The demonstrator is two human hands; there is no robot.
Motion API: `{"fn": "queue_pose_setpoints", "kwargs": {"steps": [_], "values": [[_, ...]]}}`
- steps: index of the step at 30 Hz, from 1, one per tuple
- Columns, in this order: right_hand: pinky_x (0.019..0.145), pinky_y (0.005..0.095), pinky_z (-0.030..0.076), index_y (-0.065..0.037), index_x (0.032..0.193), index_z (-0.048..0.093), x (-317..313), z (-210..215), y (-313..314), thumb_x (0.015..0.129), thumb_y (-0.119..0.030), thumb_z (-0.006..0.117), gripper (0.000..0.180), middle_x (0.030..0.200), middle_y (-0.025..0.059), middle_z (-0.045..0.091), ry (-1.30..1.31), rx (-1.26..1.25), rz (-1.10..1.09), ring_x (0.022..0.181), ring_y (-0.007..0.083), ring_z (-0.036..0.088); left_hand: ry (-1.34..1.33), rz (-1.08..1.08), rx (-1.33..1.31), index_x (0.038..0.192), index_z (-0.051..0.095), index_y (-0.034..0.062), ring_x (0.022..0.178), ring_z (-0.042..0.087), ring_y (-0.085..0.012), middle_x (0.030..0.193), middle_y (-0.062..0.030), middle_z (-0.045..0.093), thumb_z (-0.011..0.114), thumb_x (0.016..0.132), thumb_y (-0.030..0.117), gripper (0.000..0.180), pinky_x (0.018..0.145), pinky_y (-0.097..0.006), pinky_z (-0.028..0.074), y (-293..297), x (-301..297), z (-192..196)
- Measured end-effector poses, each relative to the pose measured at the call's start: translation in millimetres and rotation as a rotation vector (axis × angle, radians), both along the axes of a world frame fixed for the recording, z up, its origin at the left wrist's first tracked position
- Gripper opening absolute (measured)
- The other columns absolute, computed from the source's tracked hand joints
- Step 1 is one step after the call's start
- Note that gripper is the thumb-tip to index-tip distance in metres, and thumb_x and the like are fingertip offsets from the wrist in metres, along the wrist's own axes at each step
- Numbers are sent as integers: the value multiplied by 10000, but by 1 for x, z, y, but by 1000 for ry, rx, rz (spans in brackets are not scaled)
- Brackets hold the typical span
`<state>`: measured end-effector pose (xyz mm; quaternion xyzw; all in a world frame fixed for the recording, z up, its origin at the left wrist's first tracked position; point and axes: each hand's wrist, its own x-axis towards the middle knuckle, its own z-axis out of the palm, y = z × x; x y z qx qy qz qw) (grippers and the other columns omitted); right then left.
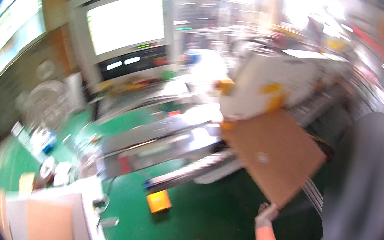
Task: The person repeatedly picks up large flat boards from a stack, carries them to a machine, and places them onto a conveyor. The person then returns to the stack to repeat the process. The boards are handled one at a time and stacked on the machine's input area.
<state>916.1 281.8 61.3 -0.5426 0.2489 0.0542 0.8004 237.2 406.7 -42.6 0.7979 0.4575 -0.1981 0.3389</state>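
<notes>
At the right of centre a flat brown cardboard sheet (pixel 272 152) slants up and away, with a small pale spot on its face. My right hand (pixel 266 214), paler than the bare forearm and perhaps gloved, is closed on its nearest corner. The far edge of the cardboard meets a white machine housing (pixel 260 83) with yellow parts; motion smear hides whether they touch. Of my left hand nothing can be made out.
A long metal conveyor frame (pixel 165 140) crosses the middle. On the green floor sits an orange block (pixel 159 202). At lower left stands a white-edged table (pixel 92 199) bearing cardboard, near a fan (pixel 48 103). Grey blur covers the right side. A framed bright window (pixel 126 23) is far left.
</notes>
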Motion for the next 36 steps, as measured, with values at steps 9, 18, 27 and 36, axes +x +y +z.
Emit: {"fn": "queue_pose_setpoints", "kwargs": {"steps": [9, 18, 27, 36], "values": [[676, 305, 542, -65, 1165, 649, -340, -10, 99, 1002, -202, 711, 222, 890, 30, 651, 316, 107, 1900, 779, 163, 651, -248, 986, 105, 1101, 703, 10, 1062, 692, -440, 1098, -250, 736, 513, 1032, 400, 439, 938, -501, 539, -64, -93, 41], [906, 359, 576, -6, 1181, 735, -428, -21, 124, 946, -246, 769, 337, 1076, 146, 769, -762, -728, 2516, 988, 241, 742, 421, 1525, 520, 826, 762, 22, 907, 736, -426, 974, -254, 745, 541, 933, 176, 289, 837, -514, 595, -199, -343, -21], [546, 276, 470, -22, 1210, 610, -317, -30, 75, 1044, -194, 643, 241, 832, 46, 609, 74, -900, 1749, 637, 135, 566, -79, 2507, 536, 1464, 445, -116, 1405, 518, -450, 1501, -339, 519, 707, 927, 356, 761, 1157, -486, 432, -231, -482, -46], [703, 297, 542, 32, 1133, 692, -332, -27, 23, 1011, -272, 711, 328, 914, 70, 688, 57, -1000, 1998, 781, 151, 651, -332, 2379, 561, 1166, 590, 2, 962, 681, -269, 1079, -143, 684, 760, 955, 207, 340, 861, -437, 577, -193, -514, -74]]}}
